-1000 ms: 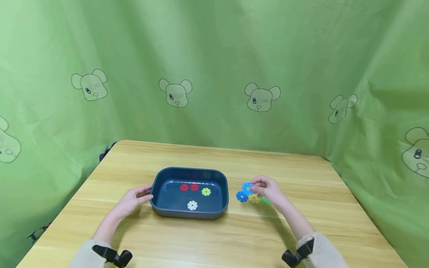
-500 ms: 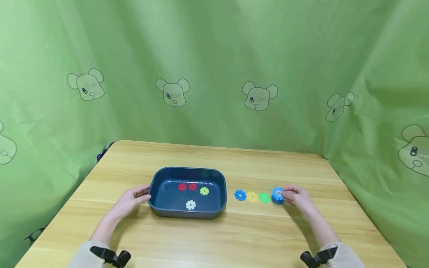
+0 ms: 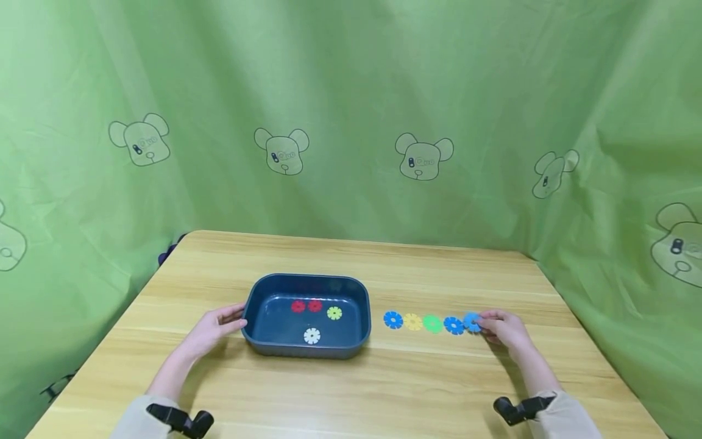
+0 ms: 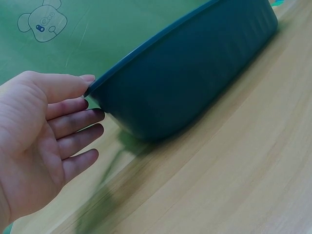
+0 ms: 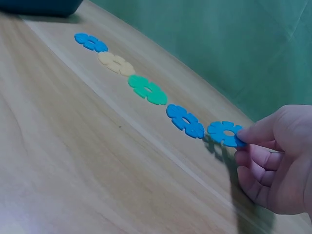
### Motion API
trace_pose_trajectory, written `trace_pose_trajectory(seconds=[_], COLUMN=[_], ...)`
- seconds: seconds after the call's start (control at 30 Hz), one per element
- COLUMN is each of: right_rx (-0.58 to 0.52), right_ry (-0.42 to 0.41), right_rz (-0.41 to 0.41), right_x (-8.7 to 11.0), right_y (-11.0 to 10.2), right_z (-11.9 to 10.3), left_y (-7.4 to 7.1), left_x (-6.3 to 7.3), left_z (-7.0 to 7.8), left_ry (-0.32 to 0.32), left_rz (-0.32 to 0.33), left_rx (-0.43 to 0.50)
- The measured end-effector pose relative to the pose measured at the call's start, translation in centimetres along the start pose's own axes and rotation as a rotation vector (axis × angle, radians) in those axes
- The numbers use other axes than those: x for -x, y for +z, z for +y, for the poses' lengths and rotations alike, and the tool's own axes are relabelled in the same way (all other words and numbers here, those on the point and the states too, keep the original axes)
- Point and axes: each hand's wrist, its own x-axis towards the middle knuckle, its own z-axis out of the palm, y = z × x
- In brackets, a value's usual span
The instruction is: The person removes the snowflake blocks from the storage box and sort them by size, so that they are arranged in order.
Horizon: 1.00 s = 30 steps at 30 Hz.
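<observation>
My right hand (image 3: 507,329) pinches a blue snowflake building disc (image 5: 226,133) between thumb and fingers, tilted just above the table. It is at the right end of a row holding another blue disc (image 3: 453,325), a green disc (image 3: 432,324), a yellow disc (image 3: 413,322) and a further blue disc (image 3: 393,320). At the left, my left hand (image 4: 44,131) holds the end of a dark blue basin (image 4: 185,73), thumb at the rim and fingertips against the outer wall. Inside the basin lie two red discs (image 3: 298,306), a yellow-green disc (image 3: 334,313) and a white disc (image 3: 311,336).
The wooden table (image 3: 340,396) extends in front of the basin and the row. A green curtain (image 3: 351,73) with printed bear heads hangs behind and along both sides of it. Each wrist wears a black strap mount (image 3: 178,419).
My right hand has carried its blue disc rightward, from above the row's left end, past the second blue disc, and lowered it at the right end. The left hand stays on the basin.
</observation>
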Motion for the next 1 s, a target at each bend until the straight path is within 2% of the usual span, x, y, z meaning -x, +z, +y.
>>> trace_pose_trajectory(seconds=[0.13,0.37,0.67,1.0], right_rx=[0.041,0.191,0.258,0.323], right_ry=[0.006,-0.026,-0.04,-0.073], right_rz=[0.024,0.087,0.12,0.149], right_x=[-0.07,-0.02,-0.12,-0.1], right_y=[0.03,0.32,0.59,0.82], right_z=[0.01,-0.02,0.23,0.33], left_y=[0.04,0.06,0.07,0.05], left_x=[0.04,0.0,0.05,-0.02], left_z=[0.03,0.06,-0.07,-0.21], left_ry=[-0.004,-0.002,0.003,-0.02], left_rz=[0.001,0.002,0.01,0.016], left_rx=[0.001,-0.002,-0.008,-0.033])
